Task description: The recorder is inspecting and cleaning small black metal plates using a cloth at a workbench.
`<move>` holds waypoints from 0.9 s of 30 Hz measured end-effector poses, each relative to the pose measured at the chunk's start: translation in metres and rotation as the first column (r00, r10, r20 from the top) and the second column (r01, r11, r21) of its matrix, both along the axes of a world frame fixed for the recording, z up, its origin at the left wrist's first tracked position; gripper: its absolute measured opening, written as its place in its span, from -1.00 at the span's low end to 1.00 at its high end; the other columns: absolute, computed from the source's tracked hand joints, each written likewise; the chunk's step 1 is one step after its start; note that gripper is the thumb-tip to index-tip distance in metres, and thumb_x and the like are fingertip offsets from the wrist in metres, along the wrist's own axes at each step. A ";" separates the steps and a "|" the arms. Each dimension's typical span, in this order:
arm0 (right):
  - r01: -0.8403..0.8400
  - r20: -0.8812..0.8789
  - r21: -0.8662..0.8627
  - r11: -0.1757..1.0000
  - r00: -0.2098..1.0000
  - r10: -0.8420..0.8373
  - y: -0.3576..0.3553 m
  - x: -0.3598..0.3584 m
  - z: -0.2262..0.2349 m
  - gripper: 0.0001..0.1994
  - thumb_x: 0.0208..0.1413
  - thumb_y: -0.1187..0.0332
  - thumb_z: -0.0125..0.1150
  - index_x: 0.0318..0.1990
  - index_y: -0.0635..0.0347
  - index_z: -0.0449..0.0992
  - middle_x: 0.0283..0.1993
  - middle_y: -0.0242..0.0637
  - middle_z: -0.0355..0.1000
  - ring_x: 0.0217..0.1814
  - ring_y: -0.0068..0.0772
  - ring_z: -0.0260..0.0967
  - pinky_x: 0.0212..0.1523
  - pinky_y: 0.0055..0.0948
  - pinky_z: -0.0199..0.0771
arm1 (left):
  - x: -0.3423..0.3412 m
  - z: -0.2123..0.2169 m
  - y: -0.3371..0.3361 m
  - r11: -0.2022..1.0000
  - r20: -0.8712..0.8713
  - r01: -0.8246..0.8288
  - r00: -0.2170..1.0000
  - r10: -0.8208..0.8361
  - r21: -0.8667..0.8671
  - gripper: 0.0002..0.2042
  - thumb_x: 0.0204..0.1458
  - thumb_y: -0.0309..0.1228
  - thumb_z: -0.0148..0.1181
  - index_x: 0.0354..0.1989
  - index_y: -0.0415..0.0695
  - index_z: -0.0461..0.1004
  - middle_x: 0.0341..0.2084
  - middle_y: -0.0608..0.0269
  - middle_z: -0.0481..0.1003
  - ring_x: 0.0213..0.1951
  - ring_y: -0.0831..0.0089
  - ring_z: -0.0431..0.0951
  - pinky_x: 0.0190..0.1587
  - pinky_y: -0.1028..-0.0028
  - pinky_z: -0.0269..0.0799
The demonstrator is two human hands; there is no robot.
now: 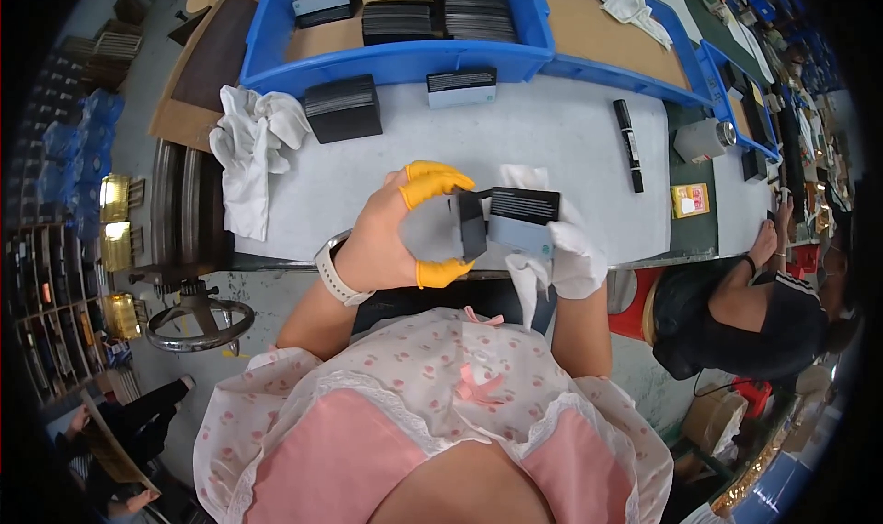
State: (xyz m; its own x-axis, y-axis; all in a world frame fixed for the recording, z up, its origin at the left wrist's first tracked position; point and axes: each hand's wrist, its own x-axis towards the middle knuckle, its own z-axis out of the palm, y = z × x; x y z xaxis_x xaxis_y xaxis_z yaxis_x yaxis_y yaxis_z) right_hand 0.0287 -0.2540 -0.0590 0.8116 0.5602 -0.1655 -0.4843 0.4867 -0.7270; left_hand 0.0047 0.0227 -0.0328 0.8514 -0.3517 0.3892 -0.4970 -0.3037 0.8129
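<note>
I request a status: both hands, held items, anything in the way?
Left hand, yellow finger covers on: holding dark block. White-gloved right hand: holding black-and-blue piece. Black marker off right, apart from both hands.

Yellow finger covers [440, 176] are brightening the left hand [379, 239], whose wrist is wearing a white watch strap [332, 274]. The card block [473, 227] there is looking dark grey to black. A plain white glove [581, 271] is covering the right hand [572, 248], and its card [524, 219] is showing black above, pale grey-blue below, with fine light lettering across the black. The blouse [391, 345] is carrying small pinkish-red motifs on white, with pink bows [479, 388] and solid pink panels [340, 441]. Behind, the plastic bin [395, 62] is showing bright blue, and the marker [629, 145] is showing black with a whitish band.
</note>
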 end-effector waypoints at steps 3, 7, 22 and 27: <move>0.114 0.014 0.037 0.993 0.993 -0.114 -0.006 -0.006 0.008 -0.21 0.15 0.15 0.27 0.46 0.43 0.20 0.28 0.25 0.43 0.28 -0.07 0.48 -0.06 -0.39 0.64 | 0.001 -0.017 0.012 0.826 -0.205 0.036 0.962 -0.182 -0.563 -0.27 -0.21 -0.52 0.64 0.22 -0.25 0.43 0.14 0.11 0.51 0.19 0.28 0.49 0.33 0.27 0.30; 0.146 -0.019 0.068 0.987 0.989 -0.145 -0.008 -0.003 0.000 -0.33 0.21 0.16 0.28 0.42 0.27 0.30 0.29 0.17 0.46 0.29 -0.15 0.49 0.10 -0.39 0.58 | 0.004 -0.032 0.010 0.564 -0.271 -0.078 0.925 -0.266 -0.822 -0.27 -0.14 -0.59 0.57 0.27 -0.25 0.37 0.15 0.06 0.50 0.18 0.33 0.50 0.28 0.32 0.41; 0.544 -0.028 -0.072 0.836 0.837 -0.546 0.048 0.012 -0.034 -0.35 0.32 0.09 0.30 0.47 0.08 0.26 0.37 -0.17 0.37 0.26 -0.34 0.42 0.13 -0.40 0.53 | 0.006 -0.074 0.059 0.514 -0.436 -0.505 0.862 0.258 -0.693 -0.24 -0.03 -0.65 0.51 0.41 -0.27 0.32 0.21 0.15 0.48 0.21 0.32 0.49 0.29 0.30 0.39; 0.615 -0.012 -0.125 0.778 0.783 -0.621 0.004 0.017 -0.025 -0.33 0.35 -0.01 0.23 0.44 0.24 0.28 0.41 -0.11 0.37 0.31 -0.13 0.45 0.15 -0.26 0.61 | -0.030 -0.081 0.080 0.663 -0.465 -0.602 0.788 0.404 -0.445 -0.11 -0.12 -0.49 0.61 0.47 -0.19 0.29 0.13 0.23 0.50 0.11 0.37 0.49 0.25 0.27 0.35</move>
State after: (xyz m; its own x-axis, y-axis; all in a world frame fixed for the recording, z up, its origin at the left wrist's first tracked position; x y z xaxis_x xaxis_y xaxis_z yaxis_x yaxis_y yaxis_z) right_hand 0.0459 -0.2501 -0.0838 0.9661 -0.0834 -0.2444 -0.1435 0.6138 -0.7764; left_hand -0.0249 0.1026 -0.1138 0.9328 0.3556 0.0587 -0.1042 0.1102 0.9884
